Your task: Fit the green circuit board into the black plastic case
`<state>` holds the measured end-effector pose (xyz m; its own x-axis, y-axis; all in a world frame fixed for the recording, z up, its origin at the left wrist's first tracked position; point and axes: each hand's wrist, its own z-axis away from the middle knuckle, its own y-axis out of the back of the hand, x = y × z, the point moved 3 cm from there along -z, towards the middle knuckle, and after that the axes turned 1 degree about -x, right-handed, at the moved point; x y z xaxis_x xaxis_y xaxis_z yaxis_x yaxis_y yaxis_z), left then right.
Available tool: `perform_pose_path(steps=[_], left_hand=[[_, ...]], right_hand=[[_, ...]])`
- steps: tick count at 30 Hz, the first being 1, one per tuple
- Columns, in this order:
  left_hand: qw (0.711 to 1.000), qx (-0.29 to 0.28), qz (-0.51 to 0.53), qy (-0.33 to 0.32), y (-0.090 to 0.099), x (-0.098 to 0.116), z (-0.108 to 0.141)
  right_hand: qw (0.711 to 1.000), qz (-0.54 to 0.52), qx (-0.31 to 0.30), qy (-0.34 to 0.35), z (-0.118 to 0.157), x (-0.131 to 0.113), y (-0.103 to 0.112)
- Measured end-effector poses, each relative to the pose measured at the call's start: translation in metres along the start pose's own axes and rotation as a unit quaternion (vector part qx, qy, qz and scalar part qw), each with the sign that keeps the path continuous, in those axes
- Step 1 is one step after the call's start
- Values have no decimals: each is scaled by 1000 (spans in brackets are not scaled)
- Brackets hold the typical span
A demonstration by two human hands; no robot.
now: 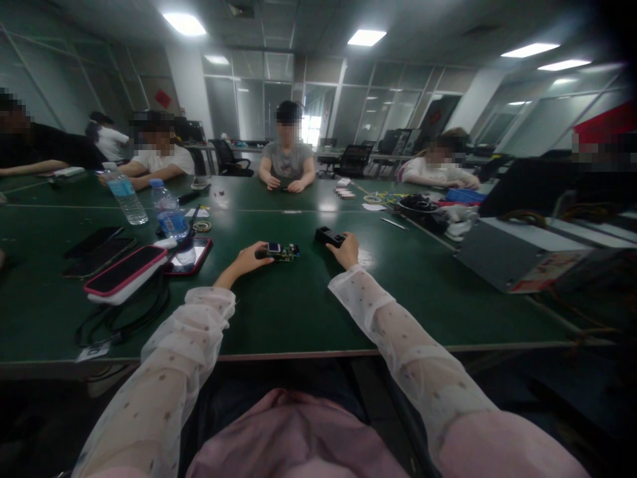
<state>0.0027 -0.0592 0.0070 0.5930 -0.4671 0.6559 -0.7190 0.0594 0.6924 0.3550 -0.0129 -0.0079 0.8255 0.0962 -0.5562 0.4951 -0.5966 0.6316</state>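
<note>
My left hand is closed on the left end of a small circuit board, thumb along its near edge. Green and blue parts show on the board, with a small square screen at its left. To the right, my right hand grips a black oblong housing by its near right end. The housing has recesses or openings in its upper face; its exact kind is not plain. Board and housing are apart, both at the table's surface or just above it.
On the green table, phones, cables and two water bottles are at left. Metal boxes stand at right, near a black bundle and a thin pen-like stick. Several people sit around.
</note>
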Motion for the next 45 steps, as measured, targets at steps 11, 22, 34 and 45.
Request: perform_pose_path(steps=[11,22,34,45], left_hand=[[1000,-4,2,-4,-1,-3,-2],[1000,-6,4,0,-1,-3,-2],[1000,-4,7,2,-1,-5,-3],[1000,-4,6,2,-2,-7,-3]], right_hand=[[1000,-5,1,-16,2,-3,3],[1000,-23,-8,-7,0,-1,1],[999,-35,-2,-16,0,2,0],[978,-205,-13,-17,-6,-13,-3]])
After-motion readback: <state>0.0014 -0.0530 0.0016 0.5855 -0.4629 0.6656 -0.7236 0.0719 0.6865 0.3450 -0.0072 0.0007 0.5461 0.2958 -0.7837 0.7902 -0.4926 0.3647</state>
